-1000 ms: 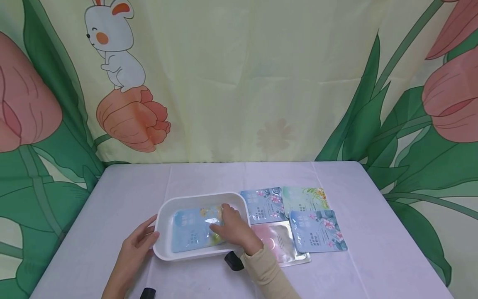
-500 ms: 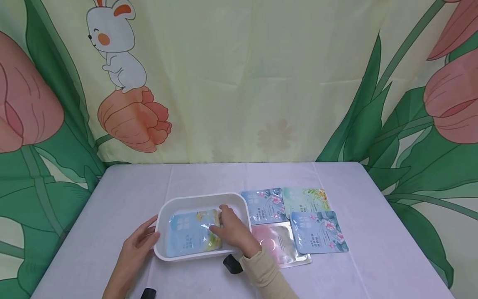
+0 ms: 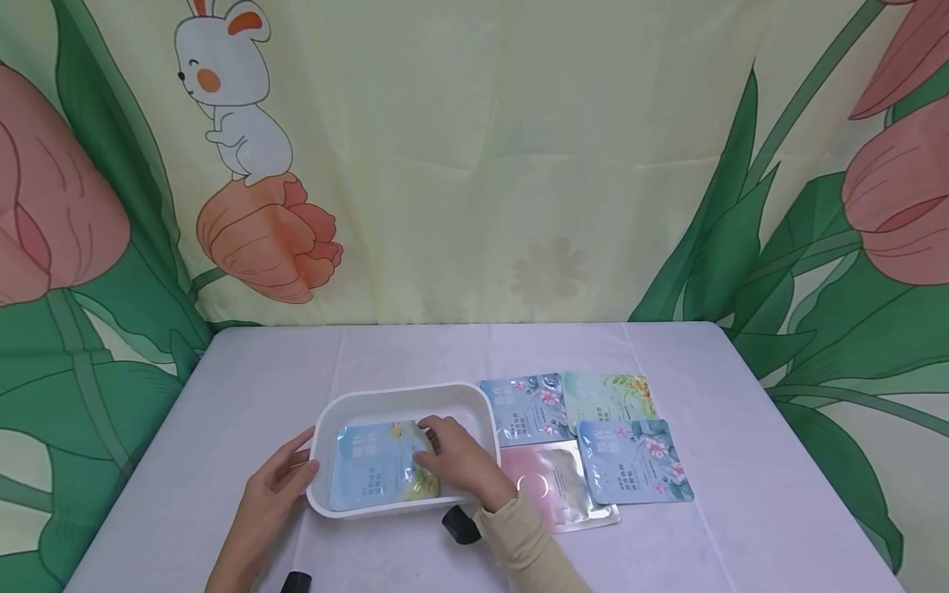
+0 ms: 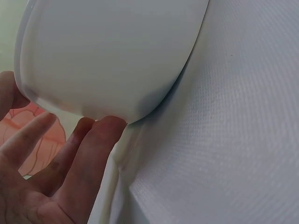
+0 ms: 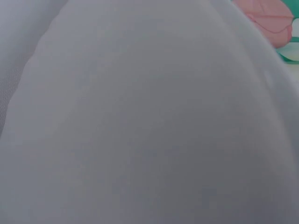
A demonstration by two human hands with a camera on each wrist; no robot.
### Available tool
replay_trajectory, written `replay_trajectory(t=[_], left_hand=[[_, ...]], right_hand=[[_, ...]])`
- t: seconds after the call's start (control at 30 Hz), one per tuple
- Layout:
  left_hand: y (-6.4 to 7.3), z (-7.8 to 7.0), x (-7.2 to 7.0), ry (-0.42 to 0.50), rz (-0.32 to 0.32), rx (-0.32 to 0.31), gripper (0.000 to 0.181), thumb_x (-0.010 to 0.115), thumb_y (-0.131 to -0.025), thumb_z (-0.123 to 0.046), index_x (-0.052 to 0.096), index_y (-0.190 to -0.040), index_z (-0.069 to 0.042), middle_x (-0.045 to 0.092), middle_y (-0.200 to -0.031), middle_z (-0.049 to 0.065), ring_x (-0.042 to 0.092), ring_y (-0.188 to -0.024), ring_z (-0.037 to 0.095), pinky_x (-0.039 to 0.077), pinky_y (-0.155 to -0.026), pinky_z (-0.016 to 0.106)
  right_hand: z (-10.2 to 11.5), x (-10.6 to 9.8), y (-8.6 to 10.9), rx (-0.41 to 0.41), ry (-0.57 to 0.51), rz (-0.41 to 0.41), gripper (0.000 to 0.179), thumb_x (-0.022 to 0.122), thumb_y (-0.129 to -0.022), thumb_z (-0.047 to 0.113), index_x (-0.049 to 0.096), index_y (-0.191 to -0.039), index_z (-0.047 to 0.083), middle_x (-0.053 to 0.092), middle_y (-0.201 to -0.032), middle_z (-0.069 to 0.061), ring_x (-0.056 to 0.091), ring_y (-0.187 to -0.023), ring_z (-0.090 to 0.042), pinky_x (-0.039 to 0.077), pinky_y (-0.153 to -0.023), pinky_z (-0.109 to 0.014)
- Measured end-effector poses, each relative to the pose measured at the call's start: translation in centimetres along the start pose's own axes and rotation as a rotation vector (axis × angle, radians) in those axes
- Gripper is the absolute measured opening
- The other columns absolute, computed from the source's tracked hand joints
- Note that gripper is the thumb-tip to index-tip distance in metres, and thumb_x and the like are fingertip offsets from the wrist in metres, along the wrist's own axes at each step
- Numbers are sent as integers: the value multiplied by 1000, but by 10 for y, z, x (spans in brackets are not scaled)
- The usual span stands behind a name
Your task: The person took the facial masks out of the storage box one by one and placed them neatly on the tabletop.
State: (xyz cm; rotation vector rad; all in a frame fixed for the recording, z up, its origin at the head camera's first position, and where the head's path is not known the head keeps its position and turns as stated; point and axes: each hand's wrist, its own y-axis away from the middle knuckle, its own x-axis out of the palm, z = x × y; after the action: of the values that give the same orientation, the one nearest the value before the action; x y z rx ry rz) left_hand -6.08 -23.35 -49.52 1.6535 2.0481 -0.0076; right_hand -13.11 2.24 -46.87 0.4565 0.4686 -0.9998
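A white plastic tray (image 3: 404,392) stands on the table, with a flat, glossy blue sachet (image 3: 373,465) lying inside it. My left hand (image 3: 270,486) touches the tray's left end, its fingertips against the outer wall. In the left wrist view, the fingers (image 4: 77,175) reach that wall with little bend. My right hand (image 3: 463,457) is inside the tray, its thumb and fingertips at the sachet's right part. Nothing shows it gripping the sachet; the undersides of the fingers are hidden. The right wrist view is filled by the tray's blurred wall (image 5: 149,116), without the hand.
Right of the tray lie several flat sachets: a blue one (image 3: 522,409) at the back, a green one (image 3: 604,394), a front blue one (image 3: 636,463) and a pink and silver one (image 3: 544,482) partly under it. Black wrist straps (image 3: 461,525) show near the hands. A printed curtain (image 3: 474,165) hangs behind.
The sachet in the tray has slid a little left along with my right hand. Lately the right fingertips shifted slightly further left over its edge. My left hand stays at the tray's end.
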Motion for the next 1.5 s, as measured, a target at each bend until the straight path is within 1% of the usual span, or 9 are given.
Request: replay_trajectory(t=[0.13, 0.33, 0.6, 0.77, 0.9, 1.03, 1.17, 1.4, 1.5], left_hand=[[-1, -1, 1, -1, -1, -4, 63, 60, -97, -46, 37, -153, -28, 52, -143, 14, 55, -129, 31, 57, -93, 33], [-3, 0, 1, -11, 8, -22, 67, 60, -96, -48, 36, -154, -26, 50, -144, 17, 54, -130, 34, 56, -95, 37], [-4, 2, 0, -21, 13, -27, 72, 59, -94, -55, 33, -155, -28, 49, -146, 16, 52, -132, 33, 54, -99, 40], [-2, 2, -1, -19, 13, -25, 68, 59, -96, -50, 33, -155, -28, 49, -146, 16, 52, -132, 33, 53, -100, 41], [-2, 1, 0, -17, 12, -24, 67, 59, -96, -49, 34, -155, -28, 49, -146, 16, 53, -132, 34, 53, -99, 40], [-3, 1, 0, -12, 14, -27, 67, 59, -97, -46, 34, -155, -26, 49, -146, 17, 53, -131, 34, 55, -97, 38], [-4, 1, -1, -9, 15, -25, 65, 60, -97, -45, 34, -155, -26, 49, -145, 18, 53, -130, 34, 57, -94, 36], [-3, 2, -1, -10, 15, -11, 67, 60, -97, -47, 34, -155, -25, 50, -144, 18, 54, -130, 35, 58, -91, 34], [-3, 3, -1, -4, 17, -9, 67, 60, -97, -47, 34, -155, -26, 50, -144, 18, 54, -130, 34, 58, -91, 34]], right_hand=[[1, -1, 2, 11, -45, 27, 45, 69, -90, 7, 55, -131, -3, 65, -113, -17, 62, -102, -27, 54, -93, -45], [1, -1, 2, -40, -37, 21, 44, 66, -89, -2, 54, -131, -2, 63, -116, -17, 63, -105, -29, 54, -94, -42], [0, 1, 0, -34, -75, 7, 44, 62, -90, -5, 54, -133, 1, 61, -119, -13, 65, -99, -24, 57, -83, -33], [1, -1, 1, -35, -106, 7, 46, 65, -89, -3, 56, -133, 4, 61, -121, -10, 64, -95, -18, 57, -77, -27], [1, -1, 1, -44, -109, 3, 45, 64, -89, -4, 57, -132, 7, 63, -122, -11, 64, -95, -17, 57, -76, -25], [2, -2, 1, -53, -126, -16, 43, 63, -90, -5, 59, -130, 8, 64, -121, -11, 63, -93, -16, 57, -70, -23], [3, -3, 1, -70, -147, -36, 42, 60, -90, -7, 60, -129, 8, 64, -120, -11, 62, -91, -16, 56, -65, -21], [5, -7, 4, -130, -150, -61, 40, 56, -91, -9, 62, -126, 8, 65, -119, -12, 61, -87, -14, 55, -58, -20], [6, -9, 5, -156, -145, -64, 39, 55, -92, -9, 63, -126, 8, 65, -120, -11, 61, -87, -13, 56, -63, -20]])
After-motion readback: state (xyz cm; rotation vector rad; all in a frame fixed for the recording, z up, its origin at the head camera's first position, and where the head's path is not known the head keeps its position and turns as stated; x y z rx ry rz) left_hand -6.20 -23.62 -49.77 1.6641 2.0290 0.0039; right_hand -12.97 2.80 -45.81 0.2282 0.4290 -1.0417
